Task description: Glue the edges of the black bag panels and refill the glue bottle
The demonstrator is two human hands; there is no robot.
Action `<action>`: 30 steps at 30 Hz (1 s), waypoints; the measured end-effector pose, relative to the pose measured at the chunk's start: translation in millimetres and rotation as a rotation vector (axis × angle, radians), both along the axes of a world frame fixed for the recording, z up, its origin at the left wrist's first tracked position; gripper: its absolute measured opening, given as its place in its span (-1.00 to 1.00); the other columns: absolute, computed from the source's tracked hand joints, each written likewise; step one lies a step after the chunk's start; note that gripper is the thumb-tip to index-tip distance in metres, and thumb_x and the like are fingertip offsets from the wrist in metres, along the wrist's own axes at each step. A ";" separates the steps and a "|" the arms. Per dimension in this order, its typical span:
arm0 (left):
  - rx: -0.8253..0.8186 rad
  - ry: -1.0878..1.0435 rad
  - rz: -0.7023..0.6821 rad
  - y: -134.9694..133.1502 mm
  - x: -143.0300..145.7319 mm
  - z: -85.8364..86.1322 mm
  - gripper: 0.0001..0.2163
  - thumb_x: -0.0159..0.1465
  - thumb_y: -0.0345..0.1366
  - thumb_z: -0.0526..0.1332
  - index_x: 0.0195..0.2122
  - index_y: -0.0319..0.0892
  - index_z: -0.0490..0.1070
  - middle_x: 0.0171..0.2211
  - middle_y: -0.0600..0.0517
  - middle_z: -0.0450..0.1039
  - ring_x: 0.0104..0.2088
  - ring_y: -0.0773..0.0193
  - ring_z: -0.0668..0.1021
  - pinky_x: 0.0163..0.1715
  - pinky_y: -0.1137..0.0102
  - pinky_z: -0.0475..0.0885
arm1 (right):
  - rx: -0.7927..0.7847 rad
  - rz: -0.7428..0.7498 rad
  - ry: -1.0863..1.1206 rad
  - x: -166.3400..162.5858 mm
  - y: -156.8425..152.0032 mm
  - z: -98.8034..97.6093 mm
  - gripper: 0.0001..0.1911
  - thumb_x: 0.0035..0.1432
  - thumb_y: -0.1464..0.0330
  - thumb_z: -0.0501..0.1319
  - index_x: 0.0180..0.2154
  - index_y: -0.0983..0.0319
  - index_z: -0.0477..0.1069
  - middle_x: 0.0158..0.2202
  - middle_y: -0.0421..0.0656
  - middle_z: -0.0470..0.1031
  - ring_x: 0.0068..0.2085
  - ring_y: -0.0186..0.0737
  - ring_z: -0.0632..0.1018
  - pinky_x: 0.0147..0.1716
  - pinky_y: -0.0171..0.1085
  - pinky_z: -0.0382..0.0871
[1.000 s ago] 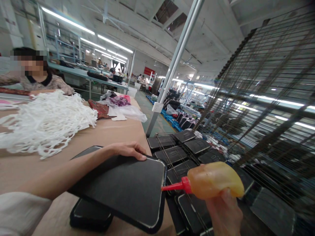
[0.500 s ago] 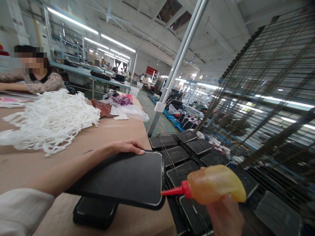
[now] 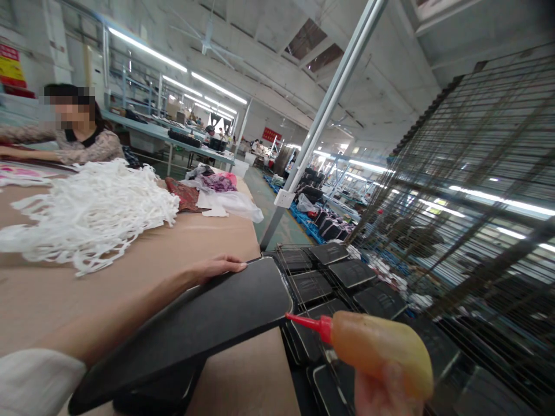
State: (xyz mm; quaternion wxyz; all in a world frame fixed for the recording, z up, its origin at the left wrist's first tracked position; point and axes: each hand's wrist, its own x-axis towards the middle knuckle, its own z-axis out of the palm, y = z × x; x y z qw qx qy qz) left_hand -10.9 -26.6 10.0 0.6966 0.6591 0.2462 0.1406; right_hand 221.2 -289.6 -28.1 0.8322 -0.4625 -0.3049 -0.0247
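My left hand [image 3: 215,267] grips the far edge of a flat black panel [image 3: 208,318] with rounded corners and lifts it off the brown table [image 3: 143,254], tilted up toward the right. My right hand [image 3: 384,396] at the bottom edge squeezes a soft yellow glue bottle [image 3: 377,349]. Its red nozzle [image 3: 306,322] points left, just beside the panel's right corner. Another black panel [image 3: 160,398] lies on the table under the raised one.
A wire rack [image 3: 342,271] to the right carries several black panels, with tall wire shelving [image 3: 477,190] behind it. A heap of white straps [image 3: 91,211] lies on the table. A co-worker [image 3: 73,136] sits at the far left. A metal pole [image 3: 321,121] rises past the table end.
The black panel has tipped up further on its right side and moved left. The glue bottle has dropped slightly, its nozzle now off the panel's edge.
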 end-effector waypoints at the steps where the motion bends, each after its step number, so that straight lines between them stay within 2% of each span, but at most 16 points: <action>1: -0.017 -0.009 0.023 -0.4 0.7 -2.8 -0.59 -0.04 0.04 0.34 -0.38 -0.24 0.50 -0.51 0.04 0.51 -0.59 0.34 0.44 -0.57 0.49 0.29 | 0.013 -0.036 0.005 0.6 2.1 -2.0 -0.42 -0.09 0.22 0.35 0.01 0.15 0.34 -0.15 -0.09 0.51 -0.10 0.09 0.51 -0.26 -0.01 0.48; 4: -0.069 -0.027 0.086 -2.6 2.3 -9.8 -0.58 -0.08 0.05 0.35 -0.42 -0.24 0.47 -0.53 0.06 0.48 -0.57 0.35 0.44 -0.57 0.50 0.28 | 0.040 -0.129 0.019 -2.4 8.7 -2.1 -0.61 -0.15 0.32 0.40 -0.19 0.18 0.45 -0.29 -0.11 0.54 -0.22 0.01 0.54 -0.38 -0.13 0.49; 7: -0.106 -0.047 0.123 -3.8 3.1 -15.3 -0.58 -0.09 0.05 0.36 -0.44 -0.23 0.45 -0.54 0.09 0.46 -0.57 0.36 0.42 -0.56 0.50 0.26 | 0.095 -0.150 0.060 -13.3 16.4 7.3 -0.78 -0.04 0.33 0.32 -0.27 0.20 0.45 -0.18 -0.14 0.51 -0.23 -0.14 0.53 -0.42 -0.25 0.46; 11: -0.149 -0.073 0.160 -2.6 3.9 -21.8 -0.58 -0.10 0.05 0.36 -0.42 -0.22 0.41 -0.54 0.11 0.43 -0.57 0.37 0.42 -0.55 0.50 0.26 | 0.173 -0.029 0.127 -23.1 27.2 18.5 -0.63 -0.04 0.32 0.33 -0.14 0.23 0.39 -0.06 -0.14 0.44 -0.10 -0.09 0.49 -0.33 -0.21 0.47; 15: -0.175 -0.109 0.161 -1.0 3.4 -24.1 -0.56 -0.11 0.06 0.37 -0.42 -0.21 0.37 -0.56 0.13 0.41 -0.58 0.39 0.40 -0.54 0.50 0.28 | 0.168 -0.011 0.138 -19.4 35.5 16.6 -0.62 -0.05 0.33 0.33 -0.14 0.26 0.40 0.00 -0.11 0.41 -0.02 -0.05 0.45 -0.32 -0.25 0.46; 18: -0.198 -0.130 0.152 0.6 2.4 -24.0 -0.55 -0.13 0.06 0.38 -0.43 -0.21 0.35 -0.55 0.13 0.41 -0.57 0.39 0.41 -0.52 0.49 0.30 | 0.165 0.089 0.198 -18.8 40.2 17.3 -0.58 -0.07 0.35 0.34 -0.10 0.22 0.41 0.03 -0.16 0.39 0.04 -0.08 0.39 -0.26 -0.28 0.44; 21: -0.206 -0.135 0.149 3.6 1.5 -25.2 -0.53 -0.14 0.07 0.38 -0.41 -0.22 0.36 -0.53 0.11 0.44 -0.55 0.38 0.43 -0.50 0.48 0.33 | 0.135 0.200 0.230 -22.6 44.9 21.6 -0.53 -0.07 0.33 0.33 -0.05 0.20 0.40 -0.01 -0.18 0.42 0.02 -0.09 0.41 -0.16 -0.24 0.41; 24: -0.208 -0.137 0.151 7.2 1.0 -28.0 -0.52 -0.16 0.09 0.38 -0.42 -0.22 0.36 -0.53 0.11 0.45 -0.55 0.36 0.44 -0.49 0.46 0.34 | 0.103 0.232 0.259 -24.7 49.5 22.8 -0.56 -0.06 0.31 0.32 -0.07 0.22 0.41 -0.08 -0.18 0.46 -0.03 -0.12 0.45 -0.16 -0.23 0.39; 30: -0.235 -0.143 0.150 16.7 1.7 -34.6 -0.52 -0.17 0.07 0.39 -0.40 -0.22 0.38 -0.52 0.10 0.47 -0.52 0.33 0.47 -0.45 0.44 0.36 | 0.022 0.258 0.309 -22.9 55.4 20.3 -0.42 -0.10 0.27 0.34 0.02 0.20 0.33 0.03 -0.15 0.39 0.03 -0.09 0.41 -0.19 -0.25 0.40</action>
